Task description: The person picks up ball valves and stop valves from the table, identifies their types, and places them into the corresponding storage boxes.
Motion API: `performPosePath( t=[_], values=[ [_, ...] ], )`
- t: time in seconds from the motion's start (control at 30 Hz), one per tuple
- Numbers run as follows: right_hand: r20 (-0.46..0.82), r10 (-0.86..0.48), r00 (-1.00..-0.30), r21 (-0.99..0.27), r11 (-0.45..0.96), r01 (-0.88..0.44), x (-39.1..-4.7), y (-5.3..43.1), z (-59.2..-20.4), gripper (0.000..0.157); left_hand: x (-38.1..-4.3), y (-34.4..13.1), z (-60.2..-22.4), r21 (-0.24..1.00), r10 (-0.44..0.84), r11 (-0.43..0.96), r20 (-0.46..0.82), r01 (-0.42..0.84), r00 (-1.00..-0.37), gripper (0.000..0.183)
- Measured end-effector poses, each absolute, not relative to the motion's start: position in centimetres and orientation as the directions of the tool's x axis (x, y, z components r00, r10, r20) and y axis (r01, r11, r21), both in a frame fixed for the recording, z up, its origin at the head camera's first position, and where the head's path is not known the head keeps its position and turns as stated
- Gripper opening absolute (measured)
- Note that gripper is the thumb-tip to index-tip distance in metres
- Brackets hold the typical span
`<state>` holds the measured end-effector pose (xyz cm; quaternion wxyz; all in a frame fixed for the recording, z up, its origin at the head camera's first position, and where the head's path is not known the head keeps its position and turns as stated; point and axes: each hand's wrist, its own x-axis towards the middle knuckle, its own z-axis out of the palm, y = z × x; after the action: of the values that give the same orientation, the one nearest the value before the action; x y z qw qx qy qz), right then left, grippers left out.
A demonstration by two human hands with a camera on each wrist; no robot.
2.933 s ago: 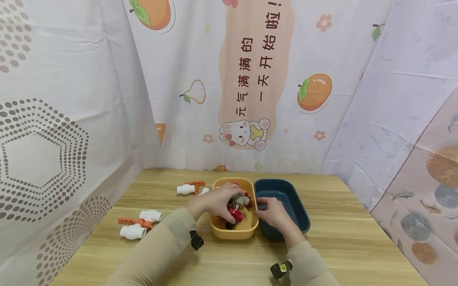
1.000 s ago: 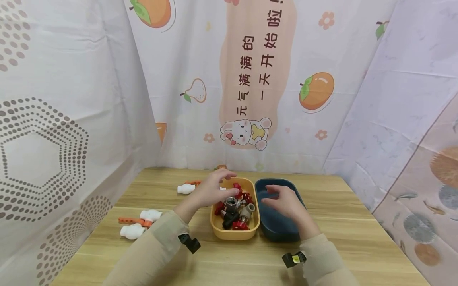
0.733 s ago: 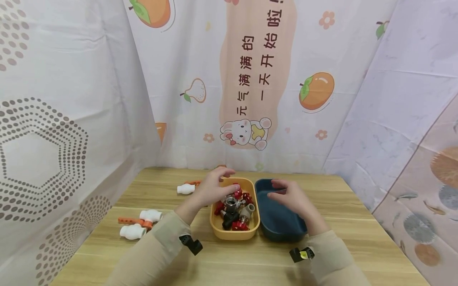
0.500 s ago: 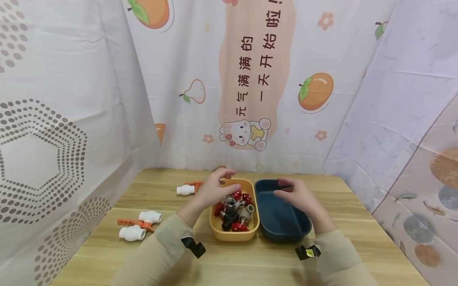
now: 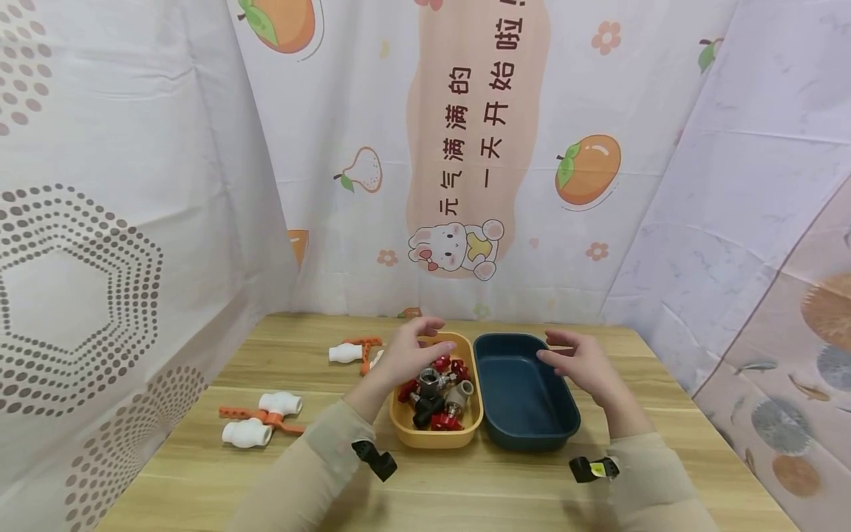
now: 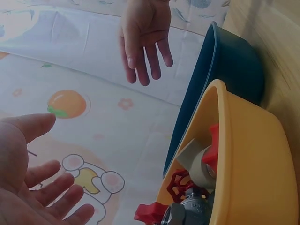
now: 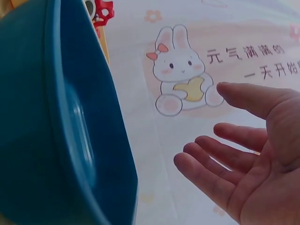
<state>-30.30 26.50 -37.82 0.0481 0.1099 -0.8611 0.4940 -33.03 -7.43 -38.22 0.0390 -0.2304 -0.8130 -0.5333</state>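
Above the left rim of the yellow bin hovers my left hand, its fingers spread and holding nothing. Inside that bin lies a heap of valves: one has a red handwheel, a grey plastic valve leans on the right, and a metal fitting sits mid-heap. My right hand hangs in the air by the right rim of the dark blue bin, whose visible floor is bare. In the right wrist view this hand has relaxed fingers with nothing in them.
White ball valves with orange handles lie on the wooden table at the left. Another white valve is farther back, partly behind the left hand with its neighbours. A printed curtain stands behind the table.
My left hand, earlier inside the yellow bin around a red-handled valve, has come up and away from it. My right hand has moved from between the bins to the blue bin's right side.
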Motion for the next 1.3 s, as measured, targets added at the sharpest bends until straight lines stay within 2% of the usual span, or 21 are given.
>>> performPosePath(
  t=[0.4, 0.63, 1.03, 1.3],
  values=[
    [0.14, -0.092, -0.986, -0.87, 0.464, -0.167, -30.3, 28.9, -39.3, 0.066, -33.3, -6.1, -39.2, 0.858, 0.321, 0.353, 0.264, 0.373, -0.91, 0.051],
    [0.076, -0.064, -0.995, -0.892, 0.442, -0.097, -30.0, 29.6, -40.3, 0.074, -33.1, -5.0, -39.5, 0.868, 0.328, 0.356, 0.232, 0.347, -0.916, 0.049],
    [0.019, -0.04, -0.999, -0.904, 0.427, -0.034, -30.2, 30.2, -42.6, 0.061, -33.1, -4.1, -40.1, 0.88, 0.356, 0.341, 0.204, 0.33, -0.912, 0.049],
    [-0.002, -0.066, -0.998, -0.916, 0.401, -0.025, -30.3, 30.8, -43.2, 0.059, -33.1, -3.3, -40.4, 0.876, 0.366, 0.355, 0.192, 0.327, -0.91, 0.051]
  ],
)
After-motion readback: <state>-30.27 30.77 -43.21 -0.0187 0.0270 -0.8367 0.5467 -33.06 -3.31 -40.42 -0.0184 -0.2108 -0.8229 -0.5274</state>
